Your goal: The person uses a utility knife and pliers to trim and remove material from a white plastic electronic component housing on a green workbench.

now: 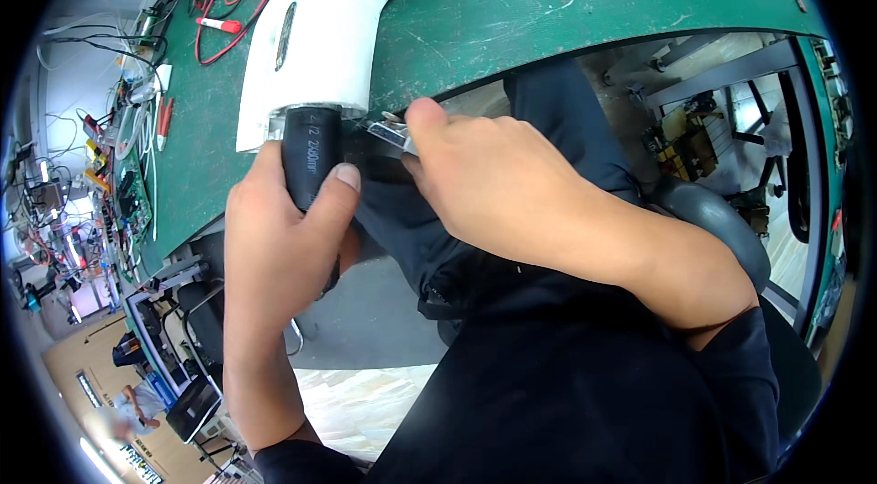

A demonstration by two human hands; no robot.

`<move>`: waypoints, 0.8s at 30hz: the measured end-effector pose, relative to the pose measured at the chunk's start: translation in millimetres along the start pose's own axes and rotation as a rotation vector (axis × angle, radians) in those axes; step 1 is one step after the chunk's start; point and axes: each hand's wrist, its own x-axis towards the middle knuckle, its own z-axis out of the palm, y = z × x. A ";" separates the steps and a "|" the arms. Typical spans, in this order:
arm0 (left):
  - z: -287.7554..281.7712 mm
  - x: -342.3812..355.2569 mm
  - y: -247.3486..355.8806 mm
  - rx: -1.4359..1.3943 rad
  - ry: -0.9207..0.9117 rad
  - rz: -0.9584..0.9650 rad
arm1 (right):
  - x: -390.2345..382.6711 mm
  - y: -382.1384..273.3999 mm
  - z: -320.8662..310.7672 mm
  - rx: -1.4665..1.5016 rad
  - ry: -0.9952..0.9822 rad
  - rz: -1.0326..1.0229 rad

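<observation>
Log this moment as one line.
left hand: grips black cylinder | right hand: pinches metal clip | white housing on green bench

Both forearms come up from the lower edge of the frame and are bare from the wrists to well below the elbows. The left hand point(288, 237) and the right hand point(498, 183) wear no gloves, rings or watch, and the nails are short and plain. Black sleeves point(731, 347) are pushed up, one cuff at the lower right and one at the bottom centre, and they join a black top and dark trousers point(566, 119) that fill the lower middle of the frame.
</observation>
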 end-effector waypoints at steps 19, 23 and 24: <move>-40.7 0.3 49.9 -0.040 0.016 -0.339 | -5.4 3.5 -33.8 0.284 0.015 -0.074; -37.6 -0.2 50.6 -0.069 -0.003 -0.346 | -6.9 6.5 -29.4 0.444 -0.042 -0.032; -32.9 -1.1 51.1 -0.069 -0.016 -0.330 | -9.0 9.1 -29.0 0.492 -0.054 -0.012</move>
